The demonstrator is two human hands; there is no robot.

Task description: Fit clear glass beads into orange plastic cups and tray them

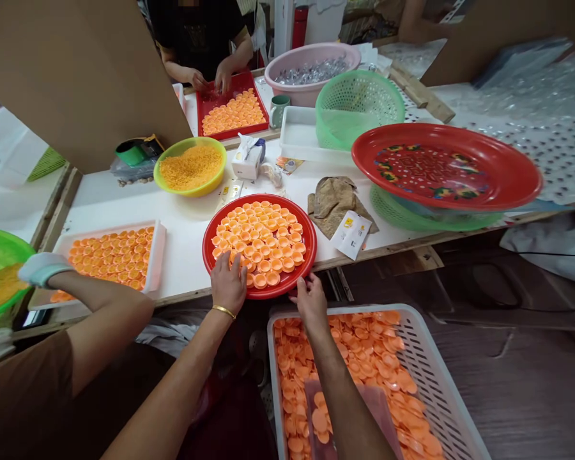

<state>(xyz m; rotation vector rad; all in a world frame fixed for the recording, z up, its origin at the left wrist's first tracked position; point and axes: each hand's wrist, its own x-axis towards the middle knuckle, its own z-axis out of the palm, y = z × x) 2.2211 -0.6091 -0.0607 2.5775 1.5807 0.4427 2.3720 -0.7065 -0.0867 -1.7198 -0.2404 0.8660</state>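
Left hand [229, 281] at 7 o'clock on the red plate [294, 275], fingers curved and a little apart over its near edge; cannot tell whether they pinch anything. Gold bracelet [224, 311] on that wrist. Right hand [310, 297] at 5 o'clock on the plate, thumb and fingers slightly parted at the rim; cannot tell how firmly they grip. Plate lies on the white table [186, 249], its near rim projecting past the edge. On it, orange cups [263, 243] stand mostly in one layer, hollow side up. From the plate: at 5 o'clock, below the table, a white crate [441, 377] heaped with orange pieces [364, 345], right forearm crossing above. At 9 o'clock, a white tray [157, 255] of similar cups; beyond it a co-worker's gloved hand [45, 268] beside a green bowl [9, 239]. At 10 to 11 o'clock, a yellow bowl [190, 165] of orange bits; at 12, a tissue box [246, 163]. At 2 o'clock, a brown cloth [333, 201] with a card [352, 234] touching it; farther out, a large red platter [445, 166]. Between 11 and 12, another person's hands [223, 75] work over a red tray [263, 121].
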